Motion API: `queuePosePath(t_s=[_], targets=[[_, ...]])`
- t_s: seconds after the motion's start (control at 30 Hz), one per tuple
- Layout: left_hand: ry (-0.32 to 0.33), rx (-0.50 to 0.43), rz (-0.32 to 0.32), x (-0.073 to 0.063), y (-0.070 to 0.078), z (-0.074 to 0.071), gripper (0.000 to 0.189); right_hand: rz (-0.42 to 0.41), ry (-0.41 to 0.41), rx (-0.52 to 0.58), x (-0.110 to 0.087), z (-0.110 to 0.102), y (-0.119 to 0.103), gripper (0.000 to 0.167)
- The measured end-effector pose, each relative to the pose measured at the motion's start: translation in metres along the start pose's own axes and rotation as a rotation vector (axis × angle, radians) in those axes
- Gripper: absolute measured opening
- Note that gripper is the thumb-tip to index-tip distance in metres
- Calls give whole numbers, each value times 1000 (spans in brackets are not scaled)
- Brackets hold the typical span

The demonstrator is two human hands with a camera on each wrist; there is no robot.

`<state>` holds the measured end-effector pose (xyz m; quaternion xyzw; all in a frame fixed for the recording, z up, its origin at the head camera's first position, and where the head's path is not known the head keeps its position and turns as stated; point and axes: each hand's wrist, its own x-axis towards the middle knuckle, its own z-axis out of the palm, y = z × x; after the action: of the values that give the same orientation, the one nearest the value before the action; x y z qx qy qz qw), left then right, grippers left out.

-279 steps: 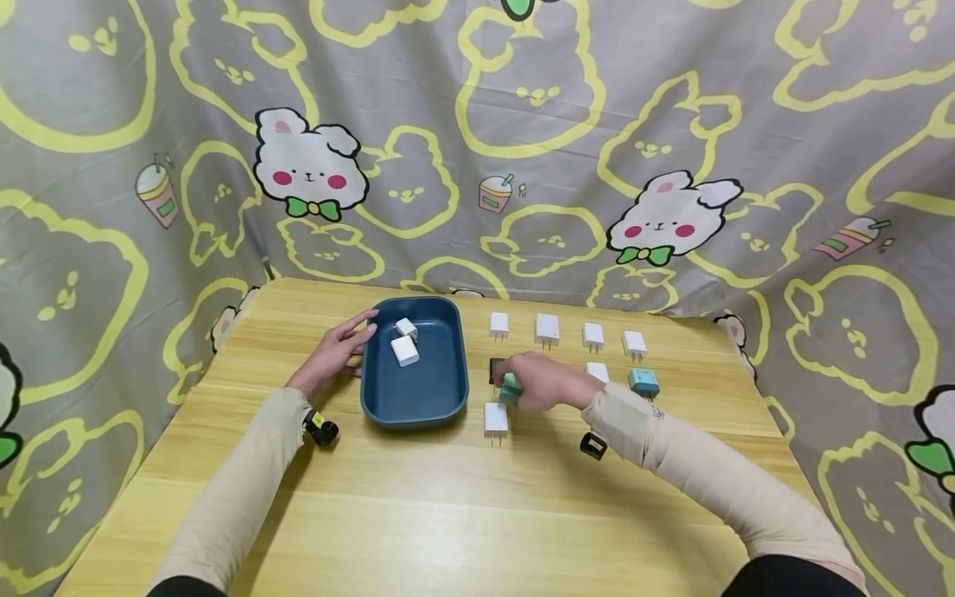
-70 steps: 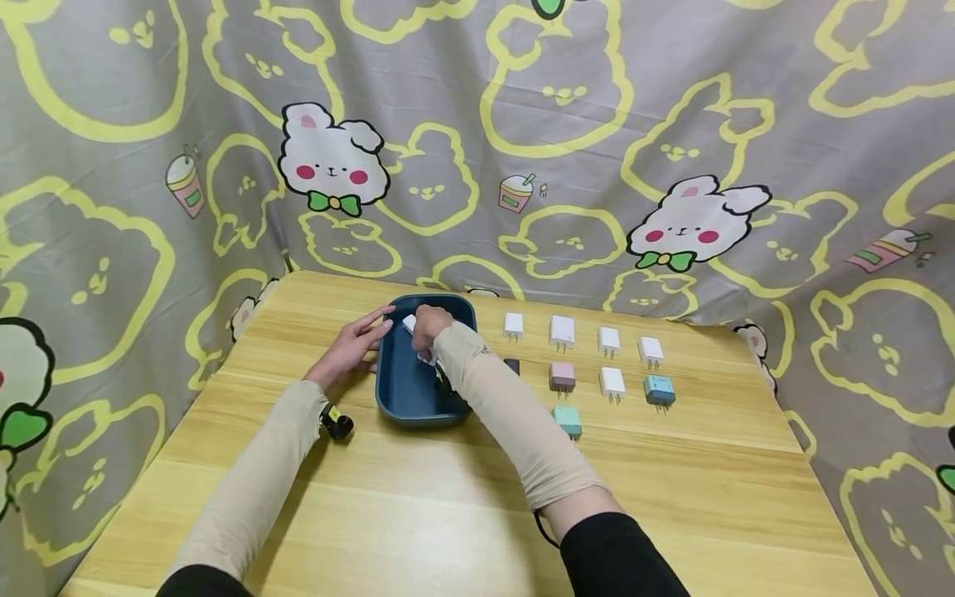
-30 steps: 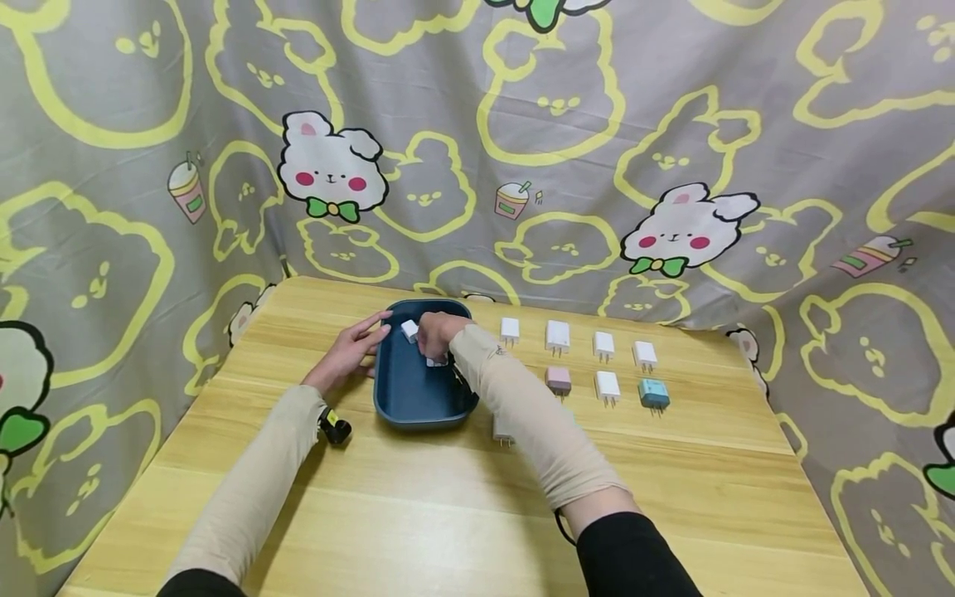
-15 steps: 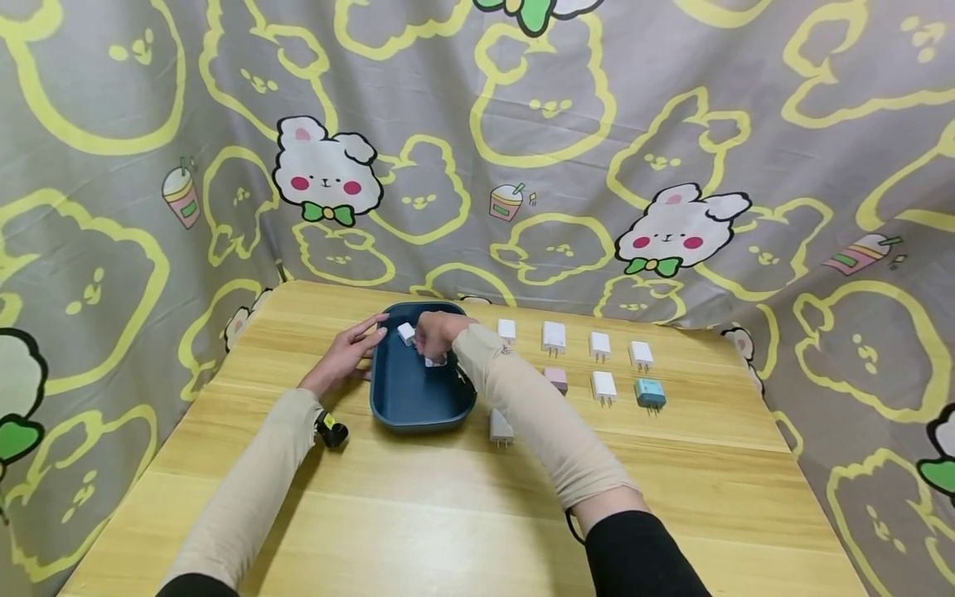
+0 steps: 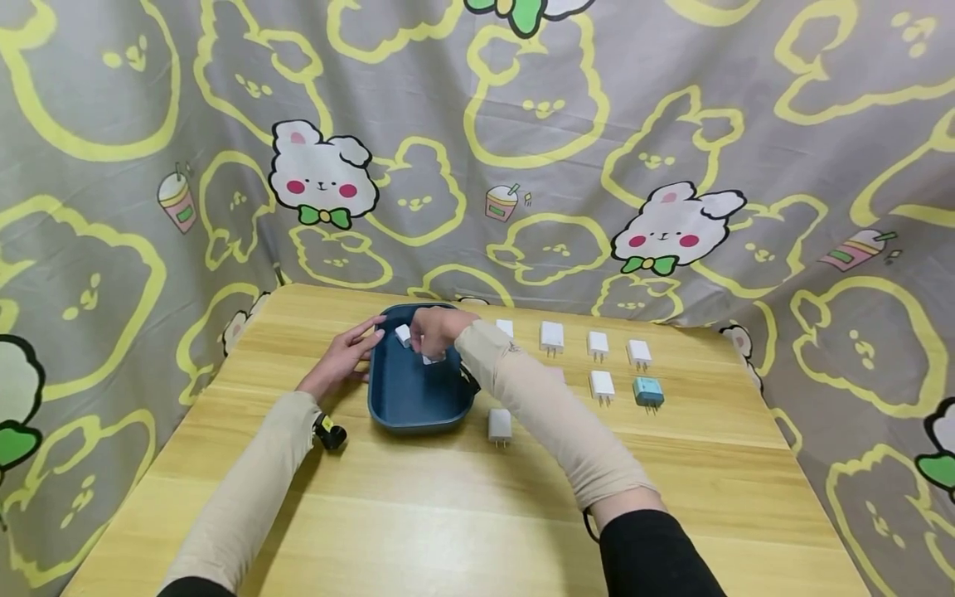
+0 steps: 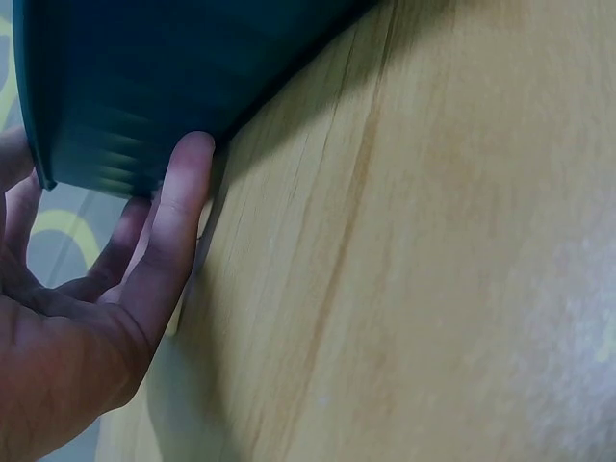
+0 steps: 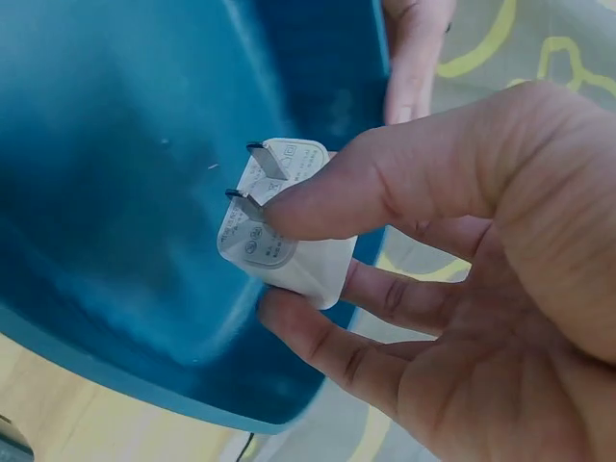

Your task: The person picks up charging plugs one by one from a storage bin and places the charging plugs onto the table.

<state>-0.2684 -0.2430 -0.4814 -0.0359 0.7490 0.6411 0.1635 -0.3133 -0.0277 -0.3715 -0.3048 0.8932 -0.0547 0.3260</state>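
Observation:
My right hand [image 5: 440, 327] is inside the dark blue tray [image 5: 421, 428], pinching a white plug charger [image 7: 310, 272] between thumb and fingers. In the right wrist view its two metal prongs point away from the palm, with the tray floor behind them. Another white charger [image 5: 403, 335] lies in the tray just left of that hand. My left hand [image 5: 337, 358] rests against the tray's left side. Its extended fingertips touch the outer wall [image 6: 106, 106] in the left wrist view.
Right of the tray, several white chargers [image 5: 552, 336] and a blue charger [image 5: 648, 391] lie in rows on the wooden table [image 5: 358, 514]. A white charger [image 5: 500, 424] sits nearest the front. My right forearm covers part of the rows. A patterned curtain [image 5: 440, 108] hangs behind.
Earlier, my right hand held a mint-green charger over the table; later that charger lay there while the hand worked in the tray. Lately my right forearm has shifted slightly, hiding most of a pink charger.

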Motion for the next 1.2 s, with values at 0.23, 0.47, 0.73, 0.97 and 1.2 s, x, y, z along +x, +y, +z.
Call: queuePosePath(t_s=[0.23,0.47,0.73,0.97,1.2], targets=[[22,28,23,6,-13,-2,59,5,16,-34,-8,-2,-3,30],[40,10,33,6,-14,-1,60,-73,29,-30,-22,-7,3,32],[18,6,25,6,-14,-1,60,-111,17,-15,-44,-13,15,36],[4,4,-7,-3,1,-1,57,-119,39,-6,-58,-14,30,36],[15,8,19,6,-11,-3,60,-108,31,43,-76,-15,47,37]])
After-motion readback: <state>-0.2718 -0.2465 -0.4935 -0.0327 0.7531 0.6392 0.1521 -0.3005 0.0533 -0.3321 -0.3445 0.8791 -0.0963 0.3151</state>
